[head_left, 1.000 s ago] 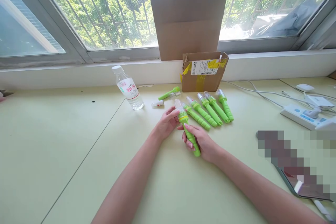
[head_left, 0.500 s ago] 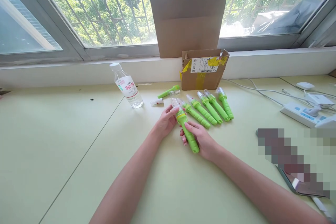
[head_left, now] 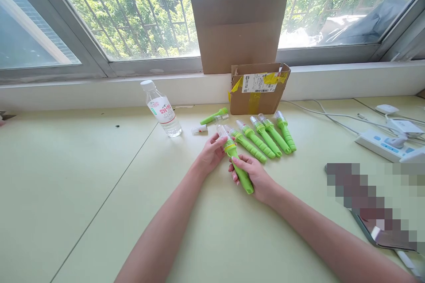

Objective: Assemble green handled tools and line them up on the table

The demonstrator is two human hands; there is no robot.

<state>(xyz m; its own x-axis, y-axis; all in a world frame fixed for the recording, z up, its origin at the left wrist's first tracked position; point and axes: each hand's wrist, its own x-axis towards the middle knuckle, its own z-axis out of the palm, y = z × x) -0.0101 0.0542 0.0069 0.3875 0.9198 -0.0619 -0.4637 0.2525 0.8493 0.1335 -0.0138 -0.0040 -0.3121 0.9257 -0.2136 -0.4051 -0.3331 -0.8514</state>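
Between my hands is a green torch-shaped stick (head_left: 243, 178) with a ridged clear cap at its far end. My left hand (head_left: 213, 154) is closed around the cap end, thumb along its side. Lower down, my right hand (head_left: 255, 176) wraps the green handle, its thumb resting on top. The stick slants with its cap away from me and its handle end toward me. Just past my right hand, several similar capped green sticks (head_left: 257, 143) lie side by side. Beyond my left hand are an uncapped-looking green piece (head_left: 214, 116), a loose clear cap (head_left: 221, 117) and a small white-and-clear part (head_left: 199, 129).
A water bottle (head_left: 162, 109) stands at the back left. An opened cardboard box (head_left: 254, 90) sits against the window ledge. At right are a power strip (head_left: 381, 145), cables (head_left: 335, 115) and a phone (head_left: 368, 230), partly blurred out, on the pale table (head_left: 83, 177).
The held stick has turned slightly in my hands, and its handle end has shifted a little to the right. Both hands keep their hold; the other things lie as before.
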